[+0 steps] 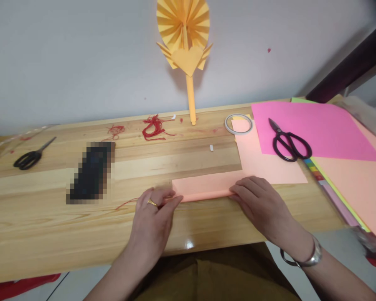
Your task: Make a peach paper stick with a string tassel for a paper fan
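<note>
A peach paper strip (pixel 207 184) lies on the wooden table, its near edge rolled into a narrow tube. My left hand (pixel 153 213), with a gold ring on one finger, pinches the left end of the roll. The right end is gripped between the thumb and fingers of my right hand (pixel 260 205). A thin red thread (pixel 127 203) comes out to the left beside my left hand. Behind my right hand lies a flat peach sheet (pixel 269 169).
Black-handled scissors (pixel 290 144) rest on pink paper (pixel 319 125) at the right; smaller scissors (pixel 34 156) lie far left. A pixelated dark object (pixel 92 173), red thread (pixel 153 127) and a tape roll (pixel 238 124) are on the table (pixel 65 238). A yellow paper fan (pixel 191 92) leans against the wall.
</note>
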A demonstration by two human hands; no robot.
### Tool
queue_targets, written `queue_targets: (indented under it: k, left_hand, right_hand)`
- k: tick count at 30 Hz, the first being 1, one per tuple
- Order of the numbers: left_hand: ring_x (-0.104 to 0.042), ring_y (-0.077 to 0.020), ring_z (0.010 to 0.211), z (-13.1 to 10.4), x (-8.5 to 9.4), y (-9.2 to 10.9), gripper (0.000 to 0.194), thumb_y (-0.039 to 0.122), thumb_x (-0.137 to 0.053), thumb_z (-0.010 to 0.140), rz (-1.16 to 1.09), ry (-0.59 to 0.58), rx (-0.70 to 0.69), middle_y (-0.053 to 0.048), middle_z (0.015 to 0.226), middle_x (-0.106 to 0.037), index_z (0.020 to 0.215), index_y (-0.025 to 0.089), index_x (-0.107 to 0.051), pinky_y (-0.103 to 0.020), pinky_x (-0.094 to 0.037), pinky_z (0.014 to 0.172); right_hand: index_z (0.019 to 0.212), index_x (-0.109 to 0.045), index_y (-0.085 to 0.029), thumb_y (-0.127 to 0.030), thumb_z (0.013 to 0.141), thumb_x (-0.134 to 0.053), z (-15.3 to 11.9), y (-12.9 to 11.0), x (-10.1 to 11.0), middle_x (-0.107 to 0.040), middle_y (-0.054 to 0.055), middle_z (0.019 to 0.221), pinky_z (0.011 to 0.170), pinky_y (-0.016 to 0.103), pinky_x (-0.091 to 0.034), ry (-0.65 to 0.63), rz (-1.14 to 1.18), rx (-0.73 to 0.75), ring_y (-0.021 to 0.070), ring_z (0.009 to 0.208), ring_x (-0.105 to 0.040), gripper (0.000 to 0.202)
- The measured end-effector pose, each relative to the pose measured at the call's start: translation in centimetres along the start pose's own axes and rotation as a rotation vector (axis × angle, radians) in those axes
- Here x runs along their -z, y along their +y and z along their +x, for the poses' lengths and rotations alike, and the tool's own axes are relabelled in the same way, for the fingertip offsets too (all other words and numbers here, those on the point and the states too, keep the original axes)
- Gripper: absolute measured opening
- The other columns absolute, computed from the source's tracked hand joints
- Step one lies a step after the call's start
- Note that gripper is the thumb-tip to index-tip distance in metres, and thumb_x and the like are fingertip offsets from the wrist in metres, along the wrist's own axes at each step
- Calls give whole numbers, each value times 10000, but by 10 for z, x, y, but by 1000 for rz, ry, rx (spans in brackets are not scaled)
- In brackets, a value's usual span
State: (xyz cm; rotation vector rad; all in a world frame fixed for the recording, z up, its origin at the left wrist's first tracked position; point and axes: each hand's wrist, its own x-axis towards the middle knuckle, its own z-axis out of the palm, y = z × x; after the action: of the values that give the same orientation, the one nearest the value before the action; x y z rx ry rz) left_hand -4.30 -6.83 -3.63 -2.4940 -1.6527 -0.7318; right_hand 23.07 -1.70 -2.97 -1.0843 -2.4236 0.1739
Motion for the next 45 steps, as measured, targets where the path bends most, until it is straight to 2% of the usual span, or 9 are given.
queue_targets:
  k: [4,10,18,23,25,29,32,38,45]
  left_hand:
    - [-589,-230,942,3,1,0,283,49,-536,815,-42,32,15,-51,946,-686,1016,222,-635,-448,-463,859]
    - [-581,-224,938,5,6,-1,128,192,-603,834,-20,-20,171,-44,886,-699,962,186,-593,-382,-471,837]
    - [-619,-184,864,3,4,-5,83,171,-603,840,-61,26,74,-20,893,-700,905,206,-640,-424,-420,916]
    - [-580,-197,824,3,5,-4,91,150,-632,808,-46,60,78,-48,873,-649,869,204,-673,-398,-465,773]
    - [-557,-214,846,5,7,-2,95,145,-644,794,-32,79,89,-70,910,-621,846,211,-688,-387,-467,726]
    - [-516,-263,988,8,9,0,98,137,-677,761,-13,129,91,-101,1062,-589,806,223,-693,-461,-446,824]
    - [-495,-277,1052,7,9,0,151,98,-669,756,-18,117,67,-92,1133,-586,834,227,-678,-490,-435,864]
    - [-508,-277,1011,-1,9,0,299,13,-645,734,92,66,-39,-28,1033,-677,946,224,-651,-555,-388,914]
    - [-526,-255,985,0,11,3,226,52,-611,787,73,34,-24,-18,1008,-712,941,211,-658,-525,-347,939]
  right_hand:
    - [901,-604,-157,-148,921,-490,1,0,0,-628,70,864,759,341,-427,10,3,2,198,856,-546,117]
    - [885,-610,-151,-151,920,-493,3,-2,2,-627,73,852,751,340,-429,6,24,-22,197,848,-547,122]
    - [888,-609,-128,-158,925,-495,4,-3,3,-622,80,851,735,346,-433,3,27,-10,206,840,-541,124]
    - [897,-601,-136,-160,922,-505,3,-3,3,-620,75,871,741,347,-431,-17,25,-12,208,848,-537,102]
    - [898,-599,-139,-160,924,-502,3,-3,4,-617,75,876,742,348,-431,-28,28,-17,208,850,-536,102]
    - [895,-597,-134,-161,924,-497,4,-3,5,-617,77,871,736,352,-434,-32,29,-17,209,844,-535,107]
    - [903,-598,-131,-152,918,-506,5,-4,6,-621,79,889,744,354,-438,-30,27,-17,212,861,-539,95]
    - [956,-599,-133,-152,914,-521,4,-2,4,-628,89,1033,866,399,-428,-7,1,0,239,1005,-534,92]
    - [947,-602,-140,-152,910,-520,4,-3,5,-649,81,1003,871,417,-430,3,-35,22,239,964,-561,91]
